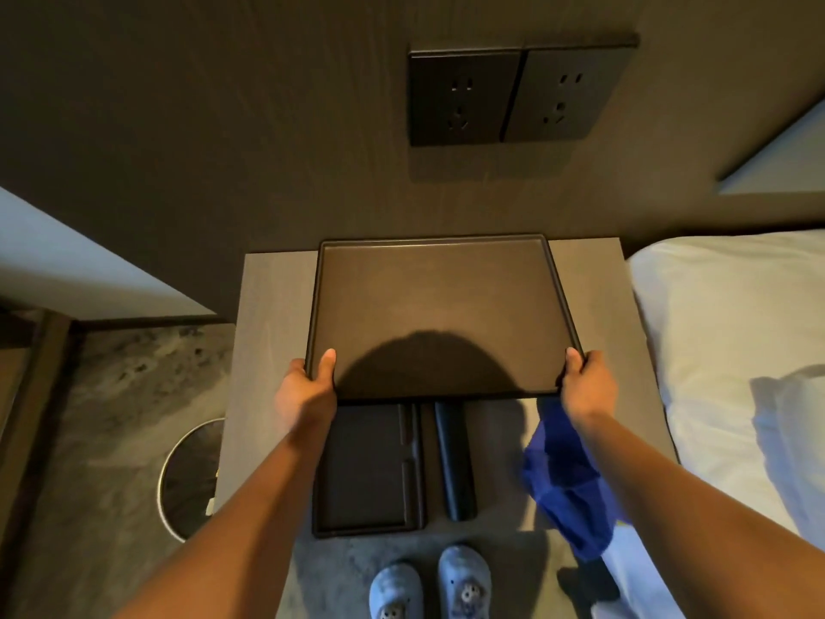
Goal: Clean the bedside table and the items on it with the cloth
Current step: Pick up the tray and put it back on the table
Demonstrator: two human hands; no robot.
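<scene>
While gripped at both near corners, large tray (442, 306): dark, rectangular and shallow-rimmed, with a rounded shadow on its near half. It covers the far part of the table and its far edge is close to the wall. Its near edge hides the far ends of the small tray and the black bar. Whether it rests on the table or is raised off it, I cannot tell.
Left hand (306, 390): at the large tray's near left corner. The grip pinches the rim, thumb on top inside the tray, fingers curled under the edge.
Right hand (587, 386): at the large tray's near right corner. The grip pinches the rim, thumb on top, fingers hidden beneath.
Cloth (567, 489): blue and bunched, hanging from under the right hand, just nearer than the large tray's right corner. Which fingers hold it is hidden.
Table (272, 350): grey-brown, with bare strips left and right of the large tray.
Small tray (366, 466): dark, on the table just nearer than the large tray, towards its left side.
Black bar (453, 462): long and slim, just right of the small tray, pointing at the large tray.
Sockets (520, 98): two dark plates on the wall beyond the large tray.
Bed (723, 328): white, right of the large tray.
Bin (192, 480): round and pale-rimmed, on the floor, left of and nearer than the large tray.
Slippers (431, 583): a pale pair on the floor, nearer than the large tray.
</scene>
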